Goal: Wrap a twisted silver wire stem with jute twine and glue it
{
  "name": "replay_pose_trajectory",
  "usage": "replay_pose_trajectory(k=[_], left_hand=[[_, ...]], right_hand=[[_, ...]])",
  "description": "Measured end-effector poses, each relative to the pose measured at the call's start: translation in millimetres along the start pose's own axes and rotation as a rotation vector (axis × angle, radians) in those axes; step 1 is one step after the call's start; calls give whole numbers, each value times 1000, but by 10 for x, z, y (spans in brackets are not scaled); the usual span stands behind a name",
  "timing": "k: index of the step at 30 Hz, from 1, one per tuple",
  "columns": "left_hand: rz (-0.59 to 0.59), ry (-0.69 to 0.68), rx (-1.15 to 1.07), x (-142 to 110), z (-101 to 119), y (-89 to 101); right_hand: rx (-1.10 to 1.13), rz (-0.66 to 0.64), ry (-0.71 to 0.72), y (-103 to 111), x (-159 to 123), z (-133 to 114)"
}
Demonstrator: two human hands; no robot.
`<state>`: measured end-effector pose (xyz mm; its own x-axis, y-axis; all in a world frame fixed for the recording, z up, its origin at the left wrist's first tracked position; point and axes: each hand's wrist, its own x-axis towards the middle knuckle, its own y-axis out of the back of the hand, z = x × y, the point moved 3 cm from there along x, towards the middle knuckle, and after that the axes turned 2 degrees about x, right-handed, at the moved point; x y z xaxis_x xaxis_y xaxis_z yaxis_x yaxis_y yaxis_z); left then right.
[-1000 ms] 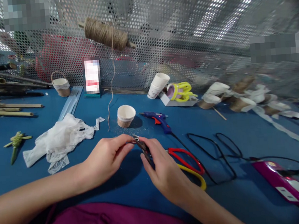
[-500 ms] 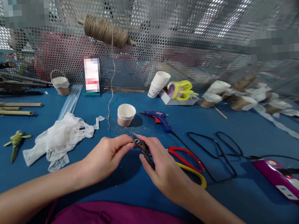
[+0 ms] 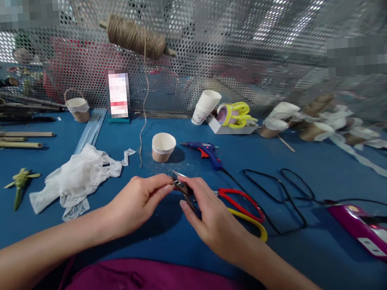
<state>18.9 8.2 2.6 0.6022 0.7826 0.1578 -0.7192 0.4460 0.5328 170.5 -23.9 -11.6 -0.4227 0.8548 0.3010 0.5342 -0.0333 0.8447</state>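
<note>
My right hand [image 3: 210, 210] is closed around a dark metal pliers-like tool [image 3: 185, 192], with a silver pointed tip showing past the fingers. At the tool's head, my left hand [image 3: 150, 197] pinches thumb against fingertips; whatever lies between them is too small or hidden to name. Just beyond both hands stands an upright paper cup [image 3: 163, 148], wrapped in brown with a white band at its rim. A blue glue gun [image 3: 205, 153] lies to the cup's right. Beside my right hand rest scissors [image 3: 243, 203] with one red and one yellow handle, their blades mostly hidden.
White lace [image 3: 78, 176] lies at left, near a green woven figure [image 3: 21, 187]. A twine spool [image 3: 136, 37] hangs on the mesh. Stacked cups [image 3: 205, 107], a tape box [image 3: 234, 127] and a handled cup [image 3: 78, 110] stand behind. A black cord joins a purple power strip [image 3: 368, 232].
Both hands and the tool hold almost the same pose. The silver tip shows slightly more, and the whole view has shifted a little.
</note>
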Motion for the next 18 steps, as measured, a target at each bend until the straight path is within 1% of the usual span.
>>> replay_pose_trajectory(k=[8, 18], left_hand=[[1, -6, 10, -8, -17, 0], [19, -1, 46, -17, -15, -7]], right_hand=[[-21, 11, 5, -2, 2, 6], [6, 29, 1, 1, 9, 2]])
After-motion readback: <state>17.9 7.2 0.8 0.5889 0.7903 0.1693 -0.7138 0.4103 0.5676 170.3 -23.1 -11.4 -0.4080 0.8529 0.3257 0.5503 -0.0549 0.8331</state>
